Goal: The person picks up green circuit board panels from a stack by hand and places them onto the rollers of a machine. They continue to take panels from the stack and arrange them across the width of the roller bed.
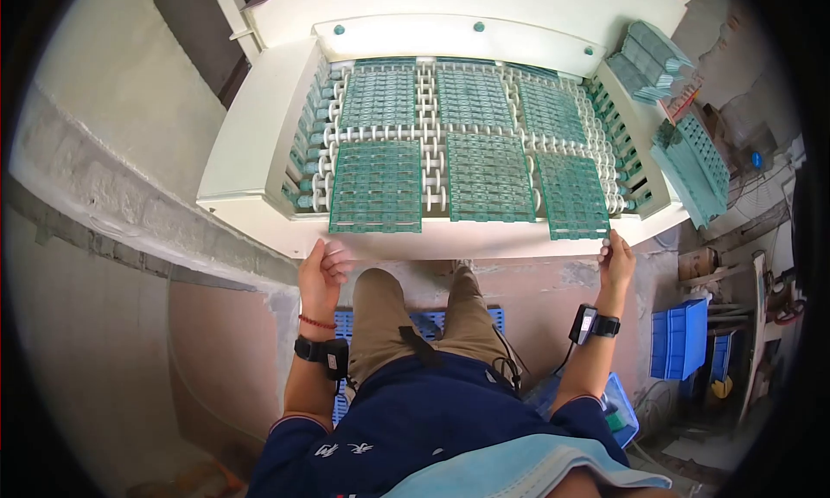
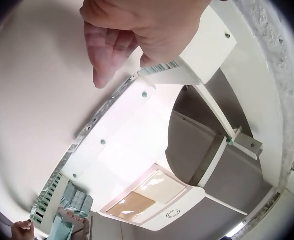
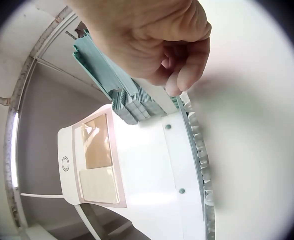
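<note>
Green perforated grid panels lie in two rows on the white roller bed [image 1: 435, 180] of a cream machine. Those in the front row are a left panel [image 1: 377, 188], a middle panel [image 1: 490, 178] and a right panel [image 1: 572, 197]; their near edges reach the machine's front lip. My left hand [image 1: 324, 269] is just in front of the lip by the left panel's near corner, fingers loosely bent and holding nothing. My right hand [image 1: 616, 260] has its fingertips right at the right panel's near corner. In the right wrist view its fingers [image 3: 189, 75] are loosely curled, with nothing visible between them.
Stacked blue-green grid pieces [image 1: 648, 59] and more upright panels [image 1: 696, 165] line the machine's right side. A blue crate [image 1: 679, 341] stands lower right, and another blue bin [image 1: 624, 407] sits beside the person. A concrete ledge [image 1: 147, 208] runs along the left.
</note>
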Action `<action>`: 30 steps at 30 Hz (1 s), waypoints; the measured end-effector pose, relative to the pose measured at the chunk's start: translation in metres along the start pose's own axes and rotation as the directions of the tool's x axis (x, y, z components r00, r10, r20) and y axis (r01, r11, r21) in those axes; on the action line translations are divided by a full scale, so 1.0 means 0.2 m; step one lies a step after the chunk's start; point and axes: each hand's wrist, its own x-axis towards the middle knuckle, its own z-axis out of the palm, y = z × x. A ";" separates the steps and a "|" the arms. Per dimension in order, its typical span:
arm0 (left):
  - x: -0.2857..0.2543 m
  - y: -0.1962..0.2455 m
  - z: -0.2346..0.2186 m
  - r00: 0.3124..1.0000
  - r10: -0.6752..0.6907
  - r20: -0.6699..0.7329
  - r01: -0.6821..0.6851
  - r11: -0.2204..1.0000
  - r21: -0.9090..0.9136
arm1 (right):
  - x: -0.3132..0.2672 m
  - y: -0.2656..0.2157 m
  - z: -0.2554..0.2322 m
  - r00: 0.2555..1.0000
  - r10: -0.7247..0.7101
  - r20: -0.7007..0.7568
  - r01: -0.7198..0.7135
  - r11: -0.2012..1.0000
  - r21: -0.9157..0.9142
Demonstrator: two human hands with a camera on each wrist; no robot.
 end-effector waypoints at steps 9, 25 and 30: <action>-0.05 -0.11 -0.14 0.996 -0.082 -0.039 0.082 0.997 -0.002 | 0.00 -0.09 0.02 0.996 -0.039 -0.077 0.034 0.997 -0.071; -0.04 -0.19 -0.16 0.994 -0.101 -0.031 0.100 0.994 -0.035 | 0.35 -0.95 -0.27 0.971 -0.164 -0.173 0.182 0.979 0.094; -0.08 -0.20 -0.18 0.997 -0.079 -0.008 0.079 0.996 -0.046 | 0.56 -0.95 -0.32 0.979 -0.146 -0.144 0.167 0.975 0.148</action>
